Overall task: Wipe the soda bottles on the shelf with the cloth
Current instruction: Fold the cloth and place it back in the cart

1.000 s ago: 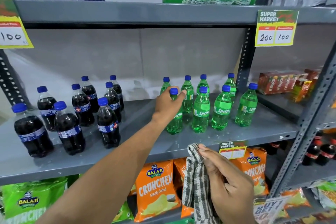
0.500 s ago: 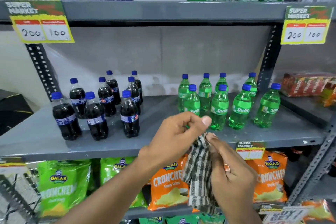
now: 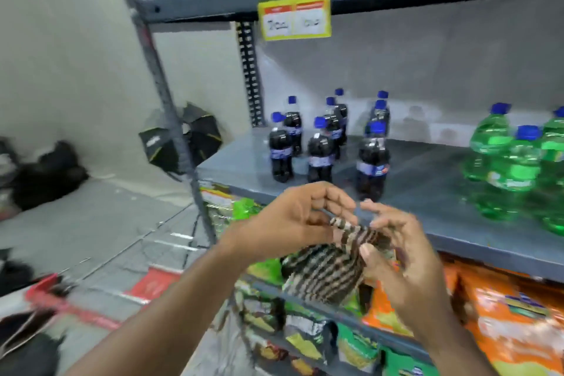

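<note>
**Both hands holding the cloth in front of the soda shelf**

The left hand [image 3: 297,220] and right hand [image 3: 403,256] meet at frame centre, each pinching the striped cloth [image 3: 328,265], which hangs bunched between them. Left fingers curl over its top edge; right fingers [image 3: 380,213] are spread, thumb pressed to the fabric. At 12 o'clock from the hands stand the dark cola bottles [image 3: 320,149] on the grey shelf [image 3: 427,180]. Green soda bottles [image 3: 515,161] stand at 2 o'clock. Orange snack bags [image 3: 512,323] lie at 4 o'clock, below. A yellow price tag [image 3: 294,6] hangs above.
</note>
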Tool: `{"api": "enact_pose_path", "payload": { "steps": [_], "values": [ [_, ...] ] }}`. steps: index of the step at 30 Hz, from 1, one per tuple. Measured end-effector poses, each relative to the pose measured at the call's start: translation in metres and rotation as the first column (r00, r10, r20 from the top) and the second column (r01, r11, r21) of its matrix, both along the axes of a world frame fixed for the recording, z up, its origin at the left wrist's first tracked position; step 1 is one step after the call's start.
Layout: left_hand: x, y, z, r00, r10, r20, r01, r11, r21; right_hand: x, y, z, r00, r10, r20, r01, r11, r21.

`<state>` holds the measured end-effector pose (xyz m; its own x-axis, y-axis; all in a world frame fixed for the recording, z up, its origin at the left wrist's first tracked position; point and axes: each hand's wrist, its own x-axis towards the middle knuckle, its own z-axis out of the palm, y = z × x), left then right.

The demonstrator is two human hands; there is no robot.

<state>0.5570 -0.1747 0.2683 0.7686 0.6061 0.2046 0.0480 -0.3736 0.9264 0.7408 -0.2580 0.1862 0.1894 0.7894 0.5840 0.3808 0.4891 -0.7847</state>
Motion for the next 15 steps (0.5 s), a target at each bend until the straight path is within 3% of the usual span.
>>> {"api": "enact_pose_path", "payload": {
  "steps": [3,6,9,15],
  "values": [
    [-0.054,0.001,-0.001,0.997,0.053,-0.051,-0.049,0.995,0.092,-0.034,0.028,-0.003,0.960,0.274,0.061,-0.252,0.938,-0.239],
    [-0.115,0.006,-0.007,0.977,0.159,-0.140,-0.125,0.967,0.223,-0.081,0.056,-0.012,0.855,0.488,0.176,-0.362,0.804,-0.471],
    [-0.182,0.017,-0.020,0.918,0.307,-0.252,-0.203,0.908,0.368,-0.137,0.079,-0.033,0.776,0.578,0.252,-0.348,0.726,-0.594],
    [-0.328,0.045,-0.069,0.764,0.478,-0.434,-0.278,0.850,0.447,-0.259,0.126,-0.081,0.682,0.572,0.455,-0.172,0.730,-0.661]
  ]
}}
